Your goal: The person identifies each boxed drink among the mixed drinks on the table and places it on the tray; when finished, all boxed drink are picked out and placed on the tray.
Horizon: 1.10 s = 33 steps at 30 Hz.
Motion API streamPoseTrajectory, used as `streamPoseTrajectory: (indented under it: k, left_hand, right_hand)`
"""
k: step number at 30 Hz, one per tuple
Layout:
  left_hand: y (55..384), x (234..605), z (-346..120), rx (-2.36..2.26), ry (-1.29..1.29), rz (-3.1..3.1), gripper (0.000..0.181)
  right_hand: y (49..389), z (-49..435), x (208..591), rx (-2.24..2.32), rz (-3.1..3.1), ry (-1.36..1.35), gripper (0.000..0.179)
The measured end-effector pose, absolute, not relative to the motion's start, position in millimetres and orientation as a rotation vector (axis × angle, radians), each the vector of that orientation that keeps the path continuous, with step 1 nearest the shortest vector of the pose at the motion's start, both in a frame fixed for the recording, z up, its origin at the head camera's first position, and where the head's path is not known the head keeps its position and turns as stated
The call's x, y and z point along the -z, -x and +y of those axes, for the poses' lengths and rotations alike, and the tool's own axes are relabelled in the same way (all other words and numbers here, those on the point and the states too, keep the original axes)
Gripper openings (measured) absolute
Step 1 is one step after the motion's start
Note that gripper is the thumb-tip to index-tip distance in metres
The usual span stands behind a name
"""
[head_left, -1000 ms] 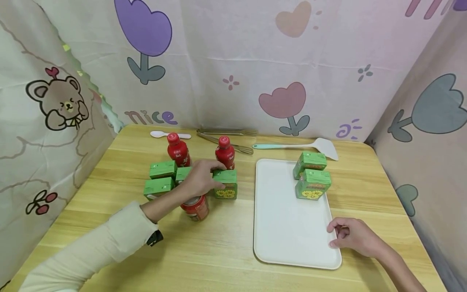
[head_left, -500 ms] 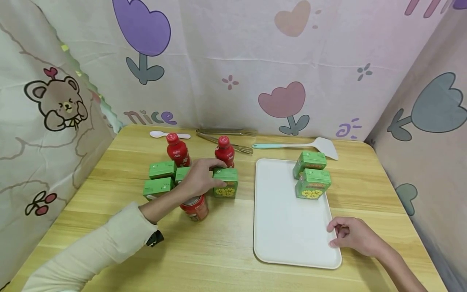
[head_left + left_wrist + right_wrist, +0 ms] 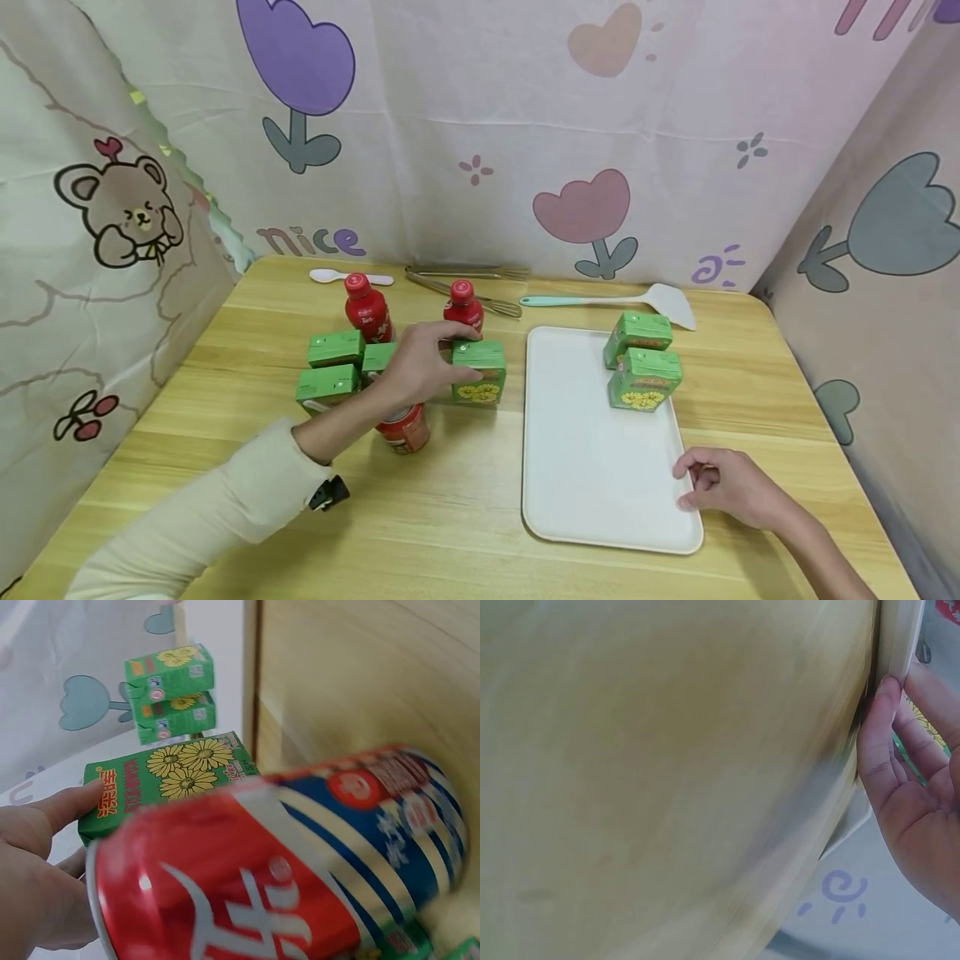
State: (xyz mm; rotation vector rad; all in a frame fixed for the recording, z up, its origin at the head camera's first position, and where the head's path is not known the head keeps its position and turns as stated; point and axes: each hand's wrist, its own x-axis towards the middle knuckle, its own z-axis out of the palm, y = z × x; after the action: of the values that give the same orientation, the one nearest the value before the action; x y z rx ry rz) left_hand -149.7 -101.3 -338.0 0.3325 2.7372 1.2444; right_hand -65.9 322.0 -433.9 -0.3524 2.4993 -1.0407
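My left hand (image 3: 420, 362) pinches a green drink carton (image 3: 480, 375) between thumb and fingers. Yellow flowers on that carton's front show in the left wrist view. Under the wrist stands a red drink can (image 3: 403, 431), which looms large in the left wrist view and partly covers the carton there. With fingertips and thumb, my right hand (image 3: 731, 487) grips the right rim of a white tray (image 3: 600, 467); the right wrist view shows this grip close up. Two more green cartons, a rear one (image 3: 637, 333) and a front one (image 3: 645, 379), stand on the tray's far right part.
Left of my left hand stand three more green cartons (image 3: 326, 382), one partly hidden by the hand. Two red bottles, a left one (image 3: 369, 310) and a right one (image 3: 463, 308), stand behind. Along the back lie a white spoon (image 3: 348, 277), a whisk (image 3: 498, 307) and a spatula (image 3: 600, 300).
My left hand has moved slightly to the right, taking the pinched carton with it, away from the other cartons and towards the tray. The right hand and tray stay put.
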Motion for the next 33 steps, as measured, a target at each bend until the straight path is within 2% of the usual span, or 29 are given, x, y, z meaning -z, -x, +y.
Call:
streamPoseTrajectory:
  k: [23,33]
  left_hand:
    - [137,342,-59,-1.688,-0.397,2.510,0.044]
    - [131,348,-31,-1.677,-0.445,2.483,0.044]
  right_hand:
    - [65,322,434,1.029,2.507,0.356,0.034]
    - [65,322,433,1.017,2.512,0.361,0.032]
